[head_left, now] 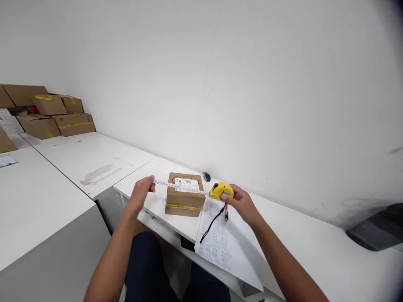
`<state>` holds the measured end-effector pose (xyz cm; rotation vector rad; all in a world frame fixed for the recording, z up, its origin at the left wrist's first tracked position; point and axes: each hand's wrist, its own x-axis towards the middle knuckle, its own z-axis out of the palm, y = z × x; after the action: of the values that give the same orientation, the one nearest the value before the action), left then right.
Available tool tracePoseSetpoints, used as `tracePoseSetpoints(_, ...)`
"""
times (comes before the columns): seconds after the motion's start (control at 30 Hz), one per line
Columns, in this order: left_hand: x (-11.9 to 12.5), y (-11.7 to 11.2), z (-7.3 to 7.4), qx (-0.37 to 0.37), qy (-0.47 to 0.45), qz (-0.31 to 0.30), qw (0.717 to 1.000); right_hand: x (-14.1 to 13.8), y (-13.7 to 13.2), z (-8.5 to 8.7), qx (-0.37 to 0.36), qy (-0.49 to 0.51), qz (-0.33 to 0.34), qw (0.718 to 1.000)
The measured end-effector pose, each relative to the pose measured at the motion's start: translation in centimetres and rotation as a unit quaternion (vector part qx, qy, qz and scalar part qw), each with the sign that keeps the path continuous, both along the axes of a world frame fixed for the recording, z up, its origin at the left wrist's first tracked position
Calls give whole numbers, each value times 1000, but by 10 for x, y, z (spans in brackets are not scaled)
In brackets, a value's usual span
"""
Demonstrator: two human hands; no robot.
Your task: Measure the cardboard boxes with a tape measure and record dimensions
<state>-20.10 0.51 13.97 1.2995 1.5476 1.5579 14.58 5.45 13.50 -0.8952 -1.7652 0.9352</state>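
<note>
A small cardboard box (184, 202) stands on the white table, with a white label (189, 183) on top and yellow tape along its front side. My right hand (242, 202) is closed around a yellow tape measure (224, 189), to the right of the box; a black wrist strap (214, 223) dangles from it. Out of the case runs the white blade (164, 183), stretched across above the box top. Its free end is pinched in my left hand (143, 192), left of the box. Whether the blade touches the box I cannot tell.
Under the tape measure lies a handwritten paper sheet (217, 247) with a red pen (226, 213) on it. A small dark object (207, 176) sits behind the box. Several cardboard boxes (74, 124) are stacked far left. A dark bin-like object (376, 228) stands at right.
</note>
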Motion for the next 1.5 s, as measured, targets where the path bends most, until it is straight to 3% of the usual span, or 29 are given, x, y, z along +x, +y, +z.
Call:
tracePoseSetpoints(0.1,-27,15,-19,-86,70,47,993,14,42,-18,-64,78,-45,994)
tracePoseSetpoints(0.23,-17,17,-40,-118,115,9,986,9,72,-43,-60,98,-65,991)
tracePoseSetpoints(0.33,2,17,-38,-102,173,24,979,-8,71,-52,-38,51,-37,997)
tracePoseSetpoints(0.5,21,24,-21,-137,256,-20,957,-25,54,-47,54,-42,-44,997)
tracePoseSetpoints(0.77,21,24,-21,-120,210,-44,969,-20,44,-43,60,-55,-81,993)
tracePoseSetpoints(0.87,15,21,-12,-106,208,-32,972,-19,23,-36,104,-59,-117,986)
tracePoseSetpoints(0.93,13,25,1,-87,209,-33,973,-24,-5,-32,187,-75,-150,968)
tracePoseSetpoints(1.0,16,37,19,-56,229,-52,970,-36,-39,-34,319,-86,-171,928)
tracePoseSetpoints(1.07,25,57,37,-41,286,-94,953,-58,-71,-41,447,-99,-189,869)
tracePoseSetpoints(1.13,38,84,48,-49,348,-136,926,-87,-95,-48,492,-113,-190,842)
tracePoseSetpoints(1.2,52,111,49,-62,391,-151,906,-117,-104,-52,470,-109,-207,851)
tracePoseSetpoints(1.3,65,140,36,-74,424,-137,892,-150,-95,-53,407,-84,-267,869)
tracePoseSetpoints(1.5,62,152,12,-121,452,-116,876,-155,-53,-51,308,-98,-278,904)
